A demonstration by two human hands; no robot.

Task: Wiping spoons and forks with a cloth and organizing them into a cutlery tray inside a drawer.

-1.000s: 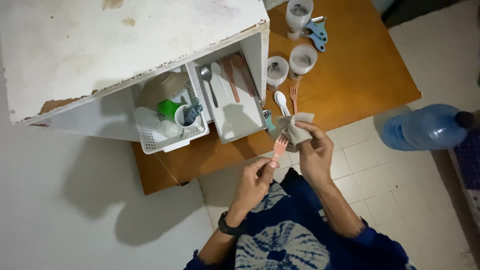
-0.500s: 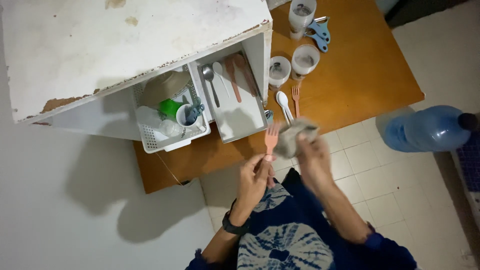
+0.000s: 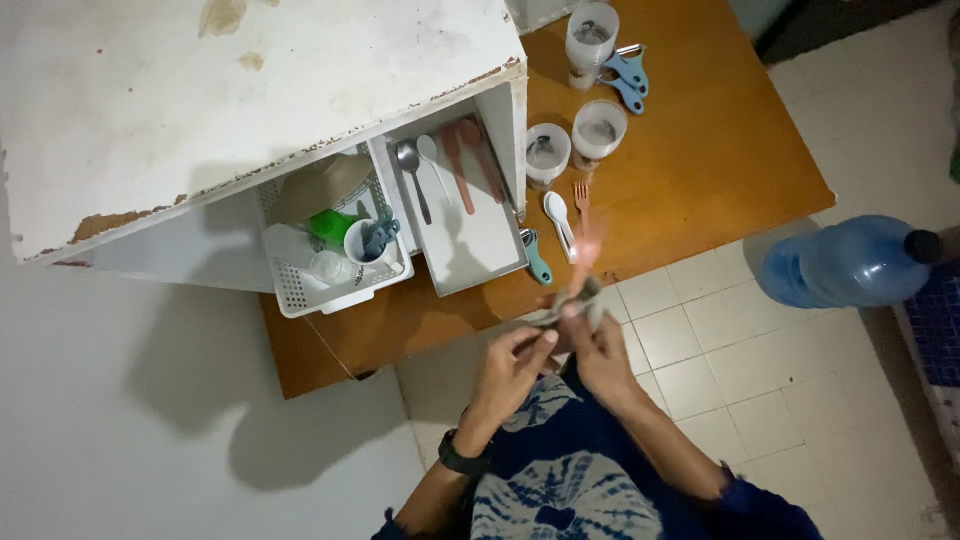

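Both hands meet near the table's edge; left hand (image 3: 515, 358) and right hand (image 3: 600, 345) pinch a grey cloth (image 3: 572, 303) around a blurry pink fork (image 3: 588, 248).

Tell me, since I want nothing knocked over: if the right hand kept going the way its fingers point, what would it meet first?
Probably the white spoon and orange fork lying on the wooden table. The right hand points up-frame holding a cloth around a blurred pink fork; depth is unclear.

An orange wooden table (image 3: 720, 150) carries cups (image 3: 597, 128), a white spoon (image 3: 557, 213), and peelers (image 3: 625, 75).
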